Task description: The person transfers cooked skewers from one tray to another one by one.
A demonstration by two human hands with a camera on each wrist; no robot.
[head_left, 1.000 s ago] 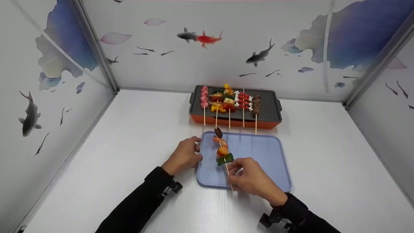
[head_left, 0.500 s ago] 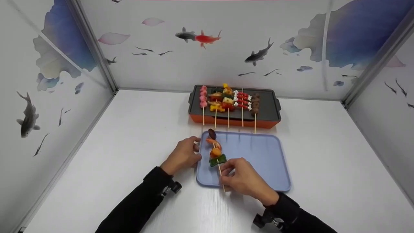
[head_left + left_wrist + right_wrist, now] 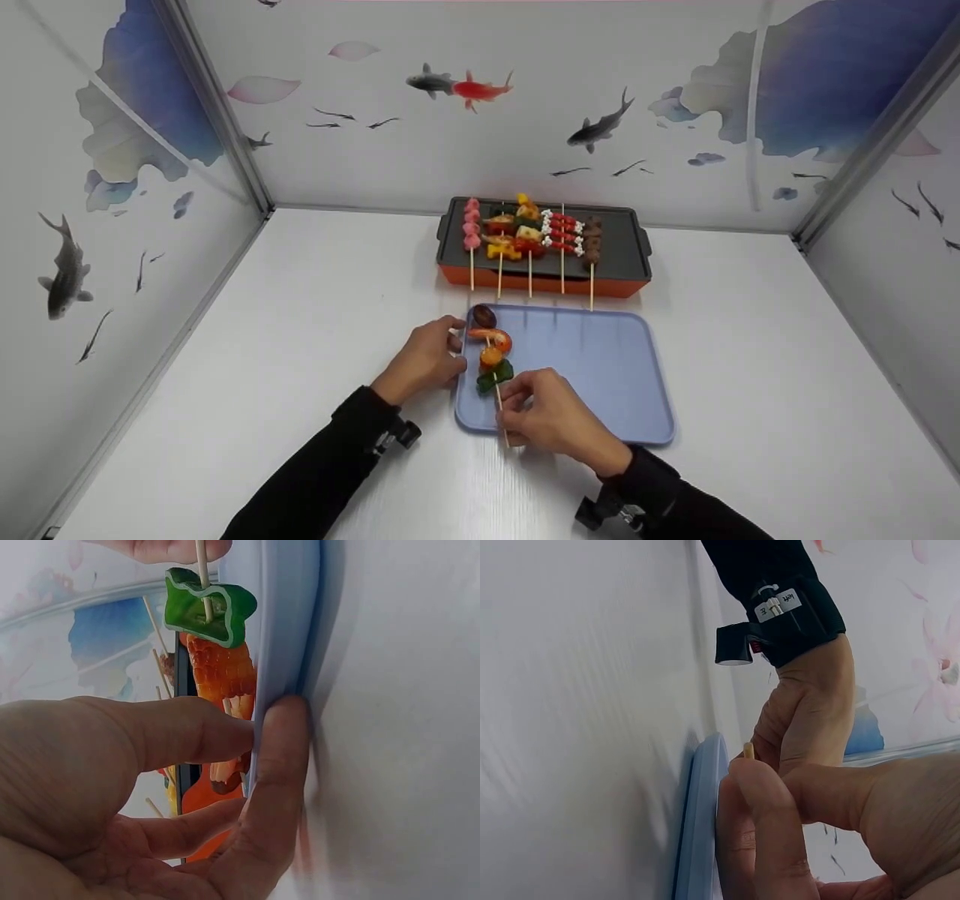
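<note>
My left hand pinches the left rim of a light-blue tray; in the left wrist view its thumb lies inside the rim and a finger outside. My right hand holds the bare lower end of a skewer between thumb and fingers, over the tray's left part. Threaded on it are a green pepper piece, an orange piece, a shrimp and a dark brown piece at the tip. Whether the food touches the tray is hard to tell. In the right wrist view, fingers hide most of the stick.
Behind the tray stands an orange grill with a dark top plate. Several skewers lie across it, including pink balls, red-and-white pieces and brown balls. Their sticks overhang its front edge. Printed walls enclose the white table.
My right hand has moved the skewer leftward across the tray, and its tip has come down toward the tray's upper left corner. The left hand stays on the rim.
</note>
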